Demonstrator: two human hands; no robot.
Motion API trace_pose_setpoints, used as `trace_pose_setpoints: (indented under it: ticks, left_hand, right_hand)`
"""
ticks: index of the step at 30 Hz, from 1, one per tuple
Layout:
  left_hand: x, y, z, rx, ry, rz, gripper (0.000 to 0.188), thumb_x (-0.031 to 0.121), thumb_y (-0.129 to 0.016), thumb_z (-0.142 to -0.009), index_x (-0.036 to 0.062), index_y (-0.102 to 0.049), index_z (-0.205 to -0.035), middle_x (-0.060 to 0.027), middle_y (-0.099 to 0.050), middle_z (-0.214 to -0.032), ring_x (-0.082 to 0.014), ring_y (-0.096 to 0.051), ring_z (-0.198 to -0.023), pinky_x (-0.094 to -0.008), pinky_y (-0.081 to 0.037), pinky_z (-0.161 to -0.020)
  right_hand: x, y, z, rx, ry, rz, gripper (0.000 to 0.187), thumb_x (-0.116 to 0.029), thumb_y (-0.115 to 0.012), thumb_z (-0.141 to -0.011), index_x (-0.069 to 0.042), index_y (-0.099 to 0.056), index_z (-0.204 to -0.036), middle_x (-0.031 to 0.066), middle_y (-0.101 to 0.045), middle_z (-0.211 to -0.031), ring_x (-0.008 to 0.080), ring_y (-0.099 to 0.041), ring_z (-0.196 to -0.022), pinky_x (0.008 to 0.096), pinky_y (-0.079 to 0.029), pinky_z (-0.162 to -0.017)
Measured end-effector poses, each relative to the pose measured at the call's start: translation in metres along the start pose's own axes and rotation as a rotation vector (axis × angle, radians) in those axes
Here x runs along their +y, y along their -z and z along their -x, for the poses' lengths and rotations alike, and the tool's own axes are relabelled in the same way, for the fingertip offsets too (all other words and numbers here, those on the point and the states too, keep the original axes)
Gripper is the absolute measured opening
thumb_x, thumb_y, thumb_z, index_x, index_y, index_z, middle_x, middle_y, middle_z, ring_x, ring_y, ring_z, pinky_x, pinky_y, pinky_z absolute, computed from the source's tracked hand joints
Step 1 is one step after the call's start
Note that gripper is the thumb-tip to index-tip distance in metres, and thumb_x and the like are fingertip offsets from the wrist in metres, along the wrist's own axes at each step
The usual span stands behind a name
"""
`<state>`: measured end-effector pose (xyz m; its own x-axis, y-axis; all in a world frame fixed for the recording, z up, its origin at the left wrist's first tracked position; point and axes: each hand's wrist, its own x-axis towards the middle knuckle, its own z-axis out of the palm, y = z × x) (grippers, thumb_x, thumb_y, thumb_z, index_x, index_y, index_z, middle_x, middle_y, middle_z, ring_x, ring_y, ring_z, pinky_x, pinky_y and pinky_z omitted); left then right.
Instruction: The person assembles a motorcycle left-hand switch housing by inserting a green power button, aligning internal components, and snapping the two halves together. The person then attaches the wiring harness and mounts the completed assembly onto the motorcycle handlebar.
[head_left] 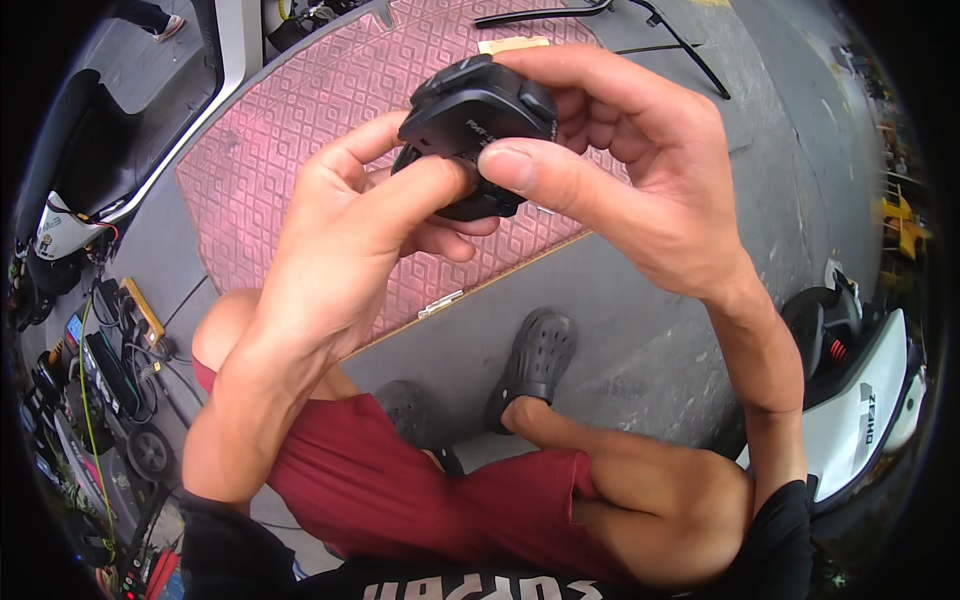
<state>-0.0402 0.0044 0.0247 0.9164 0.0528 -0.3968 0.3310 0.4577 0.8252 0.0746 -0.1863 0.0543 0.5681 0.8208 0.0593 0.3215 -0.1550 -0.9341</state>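
A rounded black plastic housing [447, 128], with pale print on its face, is held up in front of me over the patterned mat. My left hand [345, 220] grips its lower left side, with the thumb pressed on the face and the fingers behind. On the right side, my right hand [650, 165] is closed around it, thumb tip on the face close to the left thumb and index finger along the upper edge. The back of the housing is out of sight.
Beneath the housing lies a pinkish-red mat [280, 150] with a small silvery item [440, 303] at its near edge. A black tubular frame [550, 14] is at the far side. Tools and cables crowd the left beside a yellow bar [143, 312]. At right stands a white vehicle panel [860, 420].
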Motion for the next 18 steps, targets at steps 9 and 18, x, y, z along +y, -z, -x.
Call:
trace_pose_setpoints:
  ticks: [9, 18]
  left_hand:
    - [-0.001, 0.003, 0.0, -0.055, 0.067, -0.01, 0.03, 0.016, -0.067, -0.103, -0.0022, -0.065, -0.127, -0.0112, -0.076, -0.104, -0.0157, -0.077, -0.083, -0.0245, -0.064, -0.069]
    - [0.006, 0.003, 0.004, -0.207, 0.069, 0.187, 0.036, 0.007, -0.067, -0.097, -0.0048, -0.062, -0.13, -0.0143, -0.073, -0.114, -0.0201, -0.076, -0.097, -0.0304, -0.065, -0.089]
  right_hand:
    - [0.001, -0.013, -0.001, 0.116, -0.169, -0.215, 0.047, -0.011, -0.074, -0.099, -0.001, -0.058, -0.142, 0.0054, -0.072, -0.092, 0.009, -0.07, -0.08, 0.0218, -0.057, -0.065]
    - [0.001, -0.003, 0.007, 0.177, 0.021, 0.11, 0.046, -0.004, -0.073, -0.098, -0.001, -0.058, -0.141, 0.0101, -0.075, -0.098, 0.0116, -0.074, -0.088, 0.0235, -0.057, -0.08]
